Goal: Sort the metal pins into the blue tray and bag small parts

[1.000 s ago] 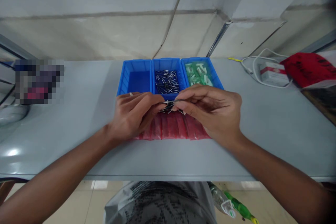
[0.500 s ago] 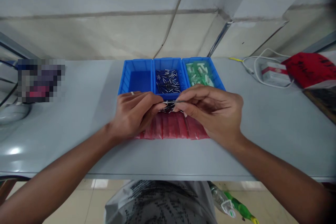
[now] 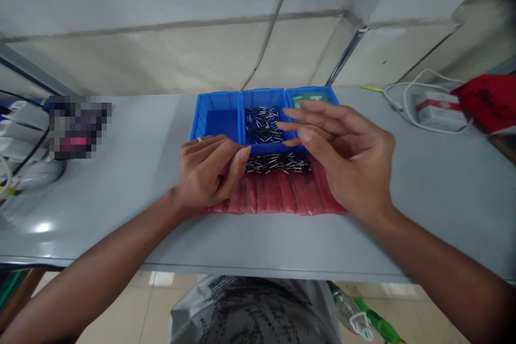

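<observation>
My left hand (image 3: 212, 172) is closed, thumb pressed against the index finger; whatever it may hold is hidden. It is just in front of the left blue bin (image 3: 194, 121), where no parts show. My right hand (image 3: 346, 150) is open, its fingers apart, partly covering the right blue bin (image 3: 334, 95) with its green bag (image 3: 297, 101). In the middle bin lie many thin dark metal pins with shiny ends (image 3: 262, 126). More such pins (image 3: 278, 163) are piled between my hands, on a row of red plastic packets (image 3: 272, 196).
On the right of the grey table (image 3: 258, 242) lie a white box (image 3: 439, 110), a looped white cable (image 3: 397, 107) and a red packet (image 3: 489, 102). A mouse (image 3: 42, 176) and cables are at the left. The wall (image 3: 161, 59) rises behind the bins.
My hands were together, pinching a thin metal pin between them. My right hand has moved away to the right and its fingers have opened. The pin no longer shows.
</observation>
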### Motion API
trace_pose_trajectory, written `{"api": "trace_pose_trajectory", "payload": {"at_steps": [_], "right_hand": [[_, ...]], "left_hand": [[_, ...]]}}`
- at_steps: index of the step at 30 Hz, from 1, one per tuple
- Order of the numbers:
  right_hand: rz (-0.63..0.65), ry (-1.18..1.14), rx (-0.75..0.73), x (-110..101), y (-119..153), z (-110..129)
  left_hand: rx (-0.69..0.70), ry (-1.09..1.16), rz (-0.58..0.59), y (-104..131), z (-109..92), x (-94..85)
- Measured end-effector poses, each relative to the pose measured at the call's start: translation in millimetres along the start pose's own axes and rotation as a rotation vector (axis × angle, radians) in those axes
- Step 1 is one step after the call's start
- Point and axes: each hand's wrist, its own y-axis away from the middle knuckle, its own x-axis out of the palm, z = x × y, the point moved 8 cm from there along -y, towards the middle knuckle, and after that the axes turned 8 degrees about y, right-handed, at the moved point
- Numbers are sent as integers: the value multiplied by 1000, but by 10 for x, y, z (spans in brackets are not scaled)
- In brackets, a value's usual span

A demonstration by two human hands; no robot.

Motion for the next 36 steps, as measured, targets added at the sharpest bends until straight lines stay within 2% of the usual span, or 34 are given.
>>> {"api": "trace_pose_trajectory", "payload": {"at_steps": [2,5,8,10,17,22,26,31,36], "right_hand": [[74,323,-192,3,-3,151],[359,880,-525,227,115,208],[595,1165,-644,390,241,25],[629,1204,-661,436,279,-41],[571,1065,-654,425,244,7],[452,833,-563,332,150,124],[364,753,-432,258,86,103],[299,590,-456,205,73,208],[143,222,-106,49,-8,158]], "left_hand": [[20,-10,12,-5,-15,9],[35,-22,16,-12,-29,19],[31,-32,9,-17,-27,15],[28,-36,11,-22,-23,13],[-9,-26,16,-29,32,9],[30,-25,12,-28,-5,9],[62,-36,29,-38,-48,22],[71,-34,57,-37,-51,41],[101,17,107,6,-38,107]]}}
